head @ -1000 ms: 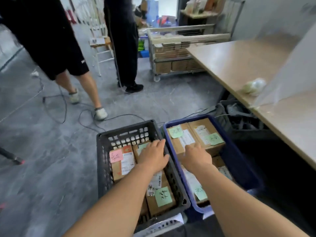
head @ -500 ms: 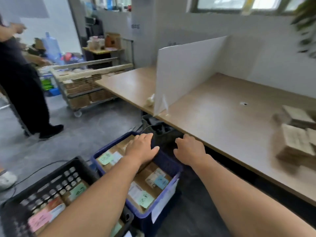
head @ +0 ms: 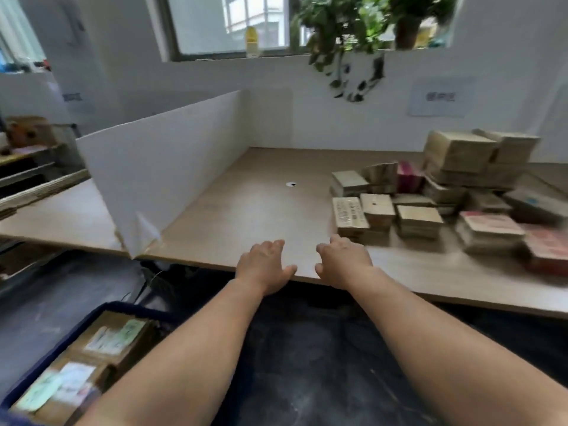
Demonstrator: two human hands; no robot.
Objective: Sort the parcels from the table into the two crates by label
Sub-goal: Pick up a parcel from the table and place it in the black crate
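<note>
While both hands hover over the near edge of the table (head: 246, 207) with nothing in them, the move to come turns on how the parcels lie from them: ahead and to the right. The right hand (head: 344, 261) has its fingers relaxed and slightly spread, fingertips pointing toward the pile, and it is plainly the nearer one; the left hand (head: 264, 265), likewise loose and empty, sits just beside it, a little farther from the stack. Nearest to the right hand is a labelled parcel (head: 350, 215), a small flat cardboard box with a white printed label on its top face, its long axis running away from the person, roughly in line with the reach. It appears to rest on another box beneath it, though blur makes the layers hard to separate. Just beside it stands a plain brown parcel (head: 377, 210) of similar size, and beyond that another small stack (head: 419, 221). Farther right and back rises a tall pile of cartons (head: 470, 158), with red-printed packets (head: 491, 229) at the right edge of the view. A white divider board (head: 159, 179) stands upright on the table to the left, well apart from the parcels. Down at the lower left, on the floor, the blue crate (head: 129, 307) holds several boxes with green and white labels facing up; how full it is cannot be judged, since the left forearm covers part of it. The second crate is out of view.
</note>
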